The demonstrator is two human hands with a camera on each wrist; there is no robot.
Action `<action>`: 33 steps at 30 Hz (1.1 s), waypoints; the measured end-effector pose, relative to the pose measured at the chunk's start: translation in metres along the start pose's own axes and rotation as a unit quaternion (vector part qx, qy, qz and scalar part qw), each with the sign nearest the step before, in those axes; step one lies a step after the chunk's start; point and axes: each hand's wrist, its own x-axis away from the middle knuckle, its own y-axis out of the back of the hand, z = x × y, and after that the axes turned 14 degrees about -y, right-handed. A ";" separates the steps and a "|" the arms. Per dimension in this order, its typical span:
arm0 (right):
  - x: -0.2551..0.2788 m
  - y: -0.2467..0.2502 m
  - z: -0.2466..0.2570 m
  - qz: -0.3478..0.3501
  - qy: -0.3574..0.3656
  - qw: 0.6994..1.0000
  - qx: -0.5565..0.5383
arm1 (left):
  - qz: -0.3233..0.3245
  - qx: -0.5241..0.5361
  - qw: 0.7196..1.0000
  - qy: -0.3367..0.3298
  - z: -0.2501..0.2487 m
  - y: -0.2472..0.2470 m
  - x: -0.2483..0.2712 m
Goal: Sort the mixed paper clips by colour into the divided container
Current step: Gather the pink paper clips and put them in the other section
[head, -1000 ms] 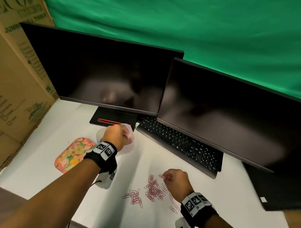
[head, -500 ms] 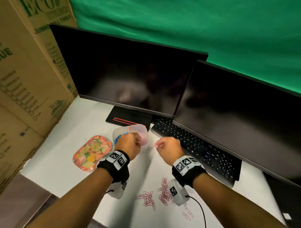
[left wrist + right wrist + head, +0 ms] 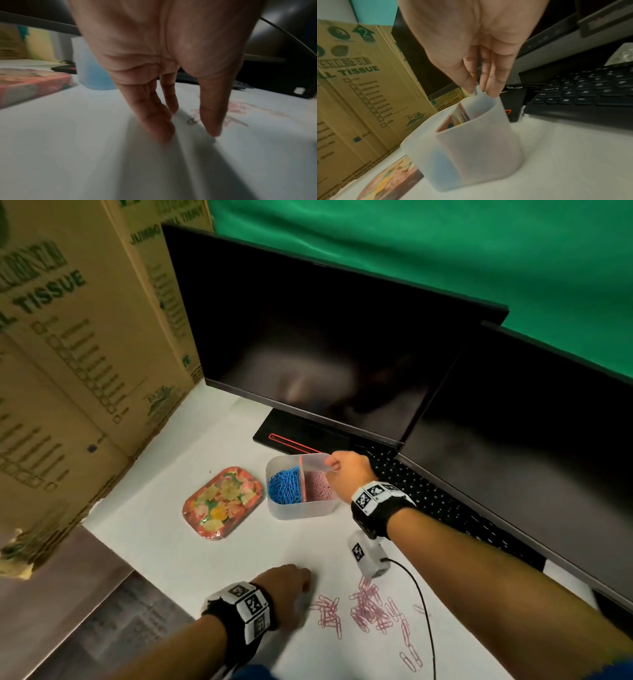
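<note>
The divided container (image 3: 301, 489) is seen on the white table (image 3: 154, 542), just beside a flowered tin (image 3: 222, 503), with blue clips (image 3: 284, 486) filling its left compartment and pink clips (image 3: 317, 486) its right one. The right hand (image 3: 347, 475) is held over the pink side, its fingertips (image 3: 491, 90) brought close together at the rim; whether a clip is pinched there cannot be told. The left hand (image 3: 287, 582) is lowered to the table, its fingers (image 3: 154, 119) straight and slightly parted from the thumb, nothing held. The loose pink clips (image 3: 368, 606) are scattered just to the right of those fingers, the closest cluster almost touching them, so this pile is judged to be nearer the left hand than the right. The clips lie flat with their long axes pointing every way, so a short reach rightward and a pinch across one clip's narrow width is what the coming pickup appears to call for. Only pink clips are seen remaining outside
</note>
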 end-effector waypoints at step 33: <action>0.157 0.009 -0.253 0.038 -0.067 0.984 0.162 | -0.023 -0.062 0.995 -0.081 -0.061 -0.016 -0.049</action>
